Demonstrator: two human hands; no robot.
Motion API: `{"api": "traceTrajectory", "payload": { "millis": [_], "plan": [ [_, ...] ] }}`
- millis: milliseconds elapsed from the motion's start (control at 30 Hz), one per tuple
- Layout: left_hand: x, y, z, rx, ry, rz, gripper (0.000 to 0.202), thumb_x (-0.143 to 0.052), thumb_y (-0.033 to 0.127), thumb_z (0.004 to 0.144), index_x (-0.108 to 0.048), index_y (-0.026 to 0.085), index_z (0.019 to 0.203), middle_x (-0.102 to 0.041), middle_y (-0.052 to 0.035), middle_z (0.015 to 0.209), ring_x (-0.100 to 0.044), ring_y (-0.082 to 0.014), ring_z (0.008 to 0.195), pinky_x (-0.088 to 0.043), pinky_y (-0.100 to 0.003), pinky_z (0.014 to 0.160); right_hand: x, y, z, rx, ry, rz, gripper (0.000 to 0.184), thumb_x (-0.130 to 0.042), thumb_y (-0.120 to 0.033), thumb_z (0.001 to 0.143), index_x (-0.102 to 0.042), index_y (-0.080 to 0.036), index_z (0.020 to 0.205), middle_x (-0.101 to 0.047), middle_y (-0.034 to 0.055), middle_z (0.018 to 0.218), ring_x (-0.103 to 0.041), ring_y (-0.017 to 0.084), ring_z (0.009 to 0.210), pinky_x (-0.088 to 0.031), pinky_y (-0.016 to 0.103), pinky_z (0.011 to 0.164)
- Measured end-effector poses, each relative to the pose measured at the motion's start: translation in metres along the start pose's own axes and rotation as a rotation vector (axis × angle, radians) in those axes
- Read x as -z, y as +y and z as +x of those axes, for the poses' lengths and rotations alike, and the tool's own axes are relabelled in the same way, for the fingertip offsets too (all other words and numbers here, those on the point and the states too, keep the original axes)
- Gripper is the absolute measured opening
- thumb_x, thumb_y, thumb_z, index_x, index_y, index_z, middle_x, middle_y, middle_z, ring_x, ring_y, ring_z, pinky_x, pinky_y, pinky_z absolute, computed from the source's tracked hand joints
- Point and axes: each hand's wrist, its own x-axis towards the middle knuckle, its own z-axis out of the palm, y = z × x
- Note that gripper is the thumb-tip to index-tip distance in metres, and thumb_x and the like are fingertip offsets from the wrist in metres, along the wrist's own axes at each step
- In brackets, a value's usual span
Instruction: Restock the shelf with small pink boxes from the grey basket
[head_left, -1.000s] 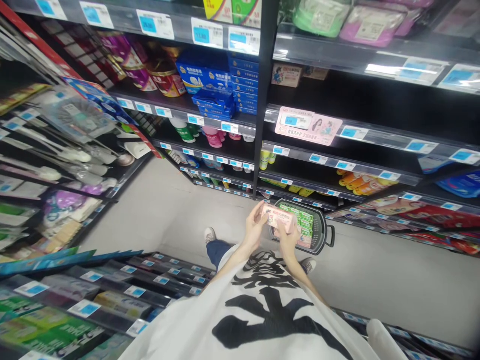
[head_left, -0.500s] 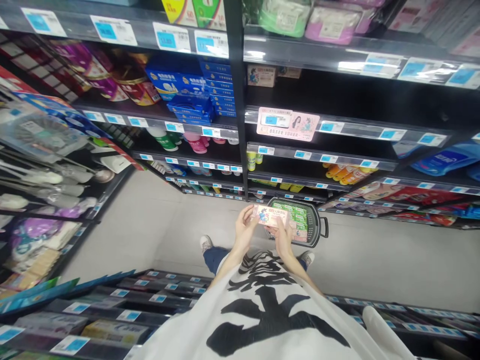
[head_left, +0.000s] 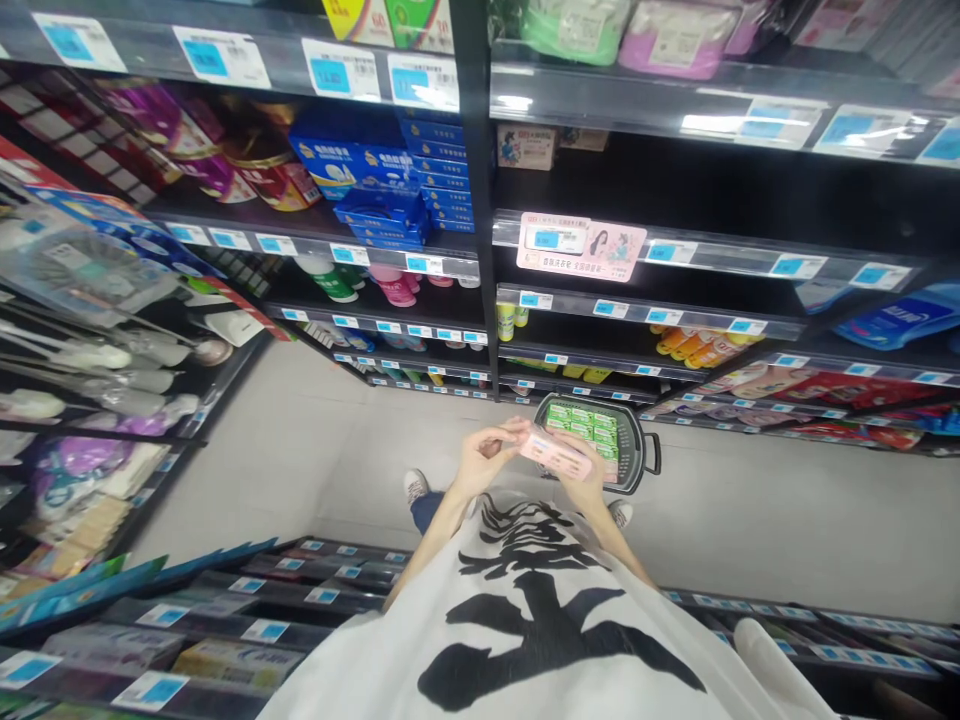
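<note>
A small pink soap box (head_left: 556,456) is held in front of my body, a narrow printed side turned up. My right hand (head_left: 586,486) is wrapped round its right part. My left hand (head_left: 486,458) pinches its left end between thumb and fingers. Just beyond the hands, a dark basket (head_left: 639,452) stands on the floor, partly covered by my right hand and the box. Inside it lie several green-wrapped packs (head_left: 585,418) in rows, with a bit of pink at the near end.
Ahead rises a shelf unit with a similar pink box (head_left: 525,147) and a pink price sign (head_left: 582,247). Blue boxes (head_left: 382,215) fill a shelf to its left. Hanging goods (head_left: 97,350) line the left side, and low shelves (head_left: 300,590) stand close behind me. Grey floor (head_left: 750,510) runs right.
The pink soap box has been tipped and turned, so its broad illustrated face gives way to a narrow side. My right hand has shifted round it, and the left hand's grip has changed.
</note>
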Motion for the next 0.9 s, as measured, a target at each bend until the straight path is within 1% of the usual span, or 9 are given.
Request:
{"api": "traceTrajectory", "payload": {
  "millis": [133,267,367,467,533,633,733,833,900],
  "plan": [
    [-0.001,-0.004,0.004,-0.062,-0.046,-0.007,0.017,-0.089,0.03,0.076,-0.077,0.021,0.085,-0.08,-0.0118,0.111,-0.073,-0.0274,0.117,-0.05,-0.048,0.114,0.009,-0.004,0.006,0.091,-0.048,-0.071,0.033,-0.081,-0.032,0.08,-0.078,-0.027,0.112,-0.077,0.0104,0.121,-0.071,0.031,0.115,-0.056,0.049,0.102],
    [-0.003,-0.009,0.008,-0.07,-0.05,0.01,0.019,-0.088,0.029,0.078,-0.078,0.022,0.092,-0.08,-0.0109,0.11,-0.074,-0.0268,0.115,-0.055,-0.045,0.108,0.009,-0.004,0.009,-0.021,-0.027,-0.096,0.036,-0.086,-0.035,0.075,-0.078,-0.025,0.108,-0.078,0.0106,0.116,-0.072,0.031,0.111,-0.057,0.048,0.099],
    [-0.004,-0.008,0.012,-0.07,-0.067,0.035,0.025,-0.086,0.028,0.08,-0.078,0.022,0.103,-0.079,-0.0109,0.115,-0.072,-0.0267,0.119,-0.056,-0.042,0.107,0.007,-0.007,0.012,-0.19,0.017,-0.106,0.051,-0.093,-0.035,0.064,-0.076,-0.024,0.111,-0.077,0.0093,0.114,-0.073,0.028,0.103,-0.059,0.044,0.094],
    [-0.003,-0.003,0.016,-0.037,-0.138,0.034,0.038,-0.082,0.029,0.084,-0.074,0.024,0.12,-0.072,-0.0115,0.133,-0.066,-0.0272,0.129,-0.05,-0.043,0.114,0.003,-0.01,0.018,-0.399,0.055,0.099,0.062,-0.09,-0.043,0.067,-0.07,-0.026,0.123,-0.075,0.0071,0.119,-0.072,0.026,0.102,-0.06,0.038,0.088],
    [-0.003,0.0,0.017,0.028,-0.217,0.035,0.043,-0.079,0.034,0.087,-0.07,0.024,0.128,-0.065,-0.0119,0.144,-0.062,-0.0289,0.134,-0.048,-0.044,0.116,-0.001,-0.01,0.022,-0.59,0.054,0.3,0.056,-0.081,-0.049,0.076,-0.068,-0.025,0.125,-0.076,0.0059,0.111,-0.073,0.024,0.091,-0.061,0.033,0.073],
    [-0.006,-0.002,0.017,0.157,-0.282,0.01,0.049,-0.075,0.046,0.089,-0.068,0.024,0.131,-0.062,-0.0134,0.147,-0.06,-0.0326,0.135,-0.051,-0.045,0.112,-0.005,-0.005,0.025,-0.901,-0.037,0.48,0.046,-0.072,-0.054,0.082,-0.07,-0.02,0.113,-0.076,0.0065,0.089,-0.068,0.02,0.063,-0.053,0.029,0.049],
    [-0.012,-0.01,0.02,0.28,-0.178,-0.062,0.053,-0.074,0.056,0.086,-0.067,0.021,0.126,-0.068,-0.0156,0.139,-0.067,-0.0334,0.125,-0.055,-0.044,0.104,-0.006,0.006,0.023,-1.078,-0.148,0.579,0.041,-0.071,-0.055,0.084,-0.07,-0.017,0.1,-0.073,0.0061,0.073,-0.058,0.015,0.047,-0.046,0.025,0.042],
    [-0.016,-0.018,0.025,0.391,0.001,-0.068,0.053,-0.071,0.062,0.085,-0.067,0.018,0.116,-0.075,-0.0162,0.125,-0.075,-0.0311,0.108,-0.059,-0.04,0.091,-0.005,0.015,0.02,-1.158,-0.245,0.727,0.04,-0.072,-0.054,0.084,-0.069,-0.015,0.096,-0.071,0.0049,0.066,-0.049,0.009,0.041,-0.04,0.019,0.039],
    [-0.015,-0.021,0.029,0.445,0.08,-0.049,0.052,-0.069,0.062,0.084,-0.066,0.018,0.11,-0.077,-0.015,0.118,-0.077,-0.0295,0.099,-0.059,-0.038,0.084,-0.005,0.019,0.019,-1.188,-0.28,0.817,0.038,-0.069,-0.052,0.087,-0.069,-0.014,0.096,-0.071,0.005,0.067,-0.044,0.007,0.04,-0.039,0.017,0.038]
  ]
}}
